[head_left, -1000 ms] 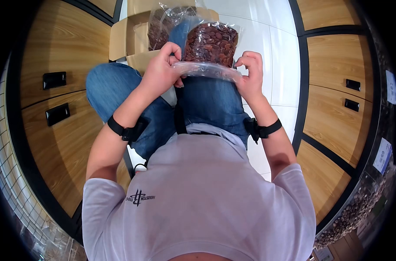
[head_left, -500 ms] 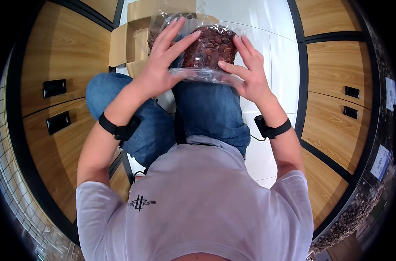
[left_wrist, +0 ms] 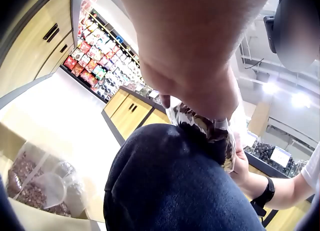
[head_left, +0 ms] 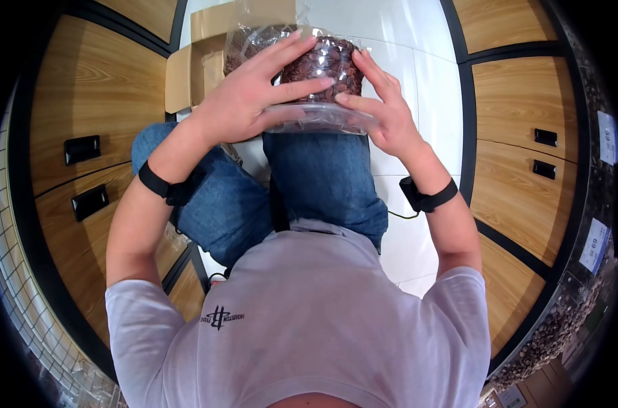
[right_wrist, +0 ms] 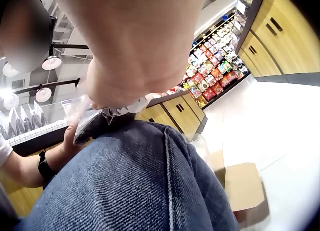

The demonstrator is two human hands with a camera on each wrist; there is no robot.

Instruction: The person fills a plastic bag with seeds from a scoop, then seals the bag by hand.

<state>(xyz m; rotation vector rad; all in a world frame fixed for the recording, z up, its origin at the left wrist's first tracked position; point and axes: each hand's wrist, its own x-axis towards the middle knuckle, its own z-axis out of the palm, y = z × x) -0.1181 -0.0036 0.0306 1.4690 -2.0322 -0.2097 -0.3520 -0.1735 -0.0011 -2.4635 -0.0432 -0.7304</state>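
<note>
A clear plastic bag of dark reddish-brown flat pieces [head_left: 315, 64] rests on the person's raised thigh in the head view, its clear end [head_left: 315, 117] toward the body. The left hand [head_left: 249, 92] lies over the bag's left side, fingers long and spread. On the right edge rests the right hand [head_left: 385, 112], thumb on the front and fingers along the side. The wrist views show the bag [left_wrist: 200, 126] on the knee, partly hidden by the near hands.
An open cardboard box [head_left: 180, 80] stands on the floor beyond the left knee, holding another clear bag [left_wrist: 40, 183] with a scoop-like clear item in it. Wooden cabinets [head_left: 526, 102] line both sides. Packaged goods [right_wrist: 210, 71] hang in the background.
Both hands have let go of the bag's clear end and moved up onto its filled part, fingers now extended. The left hand has since shifted slightly further over the bag.
</note>
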